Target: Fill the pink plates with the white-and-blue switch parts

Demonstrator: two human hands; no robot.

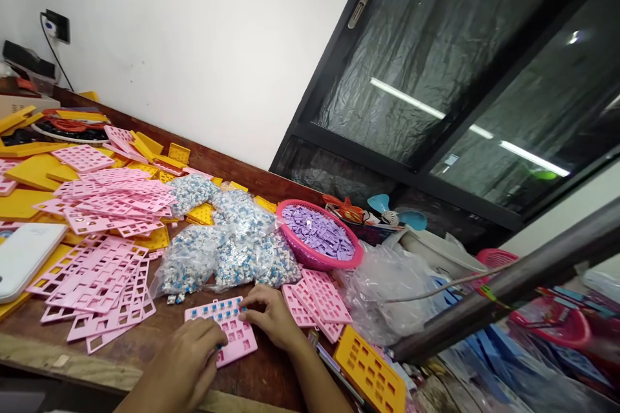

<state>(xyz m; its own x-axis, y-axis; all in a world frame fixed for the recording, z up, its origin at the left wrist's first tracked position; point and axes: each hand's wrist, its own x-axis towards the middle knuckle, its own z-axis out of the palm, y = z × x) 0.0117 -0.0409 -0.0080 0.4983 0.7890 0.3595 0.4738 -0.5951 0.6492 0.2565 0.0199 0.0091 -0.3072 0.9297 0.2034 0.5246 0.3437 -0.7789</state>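
Observation:
A pink perforated plate lies on the brown table, with rows of small blue-and-white key switches seated in its upper holes. My left hand is closed over the plate's lower left part. A small dark bit shows at its fingertips, too little to name. At the plate's upper right edge, the thumb and forefinger of my right hand pinch around a switch at the end of the rows. Just behind the plate lie clear bags of the same switches, with a few loose ones beside them.
Stacked pink plates and a white phone-like device lie to the left. A pink basket holds purple pieces. More pink plates and a yellow perforated tray are to the right. A dark pole slants across the right side.

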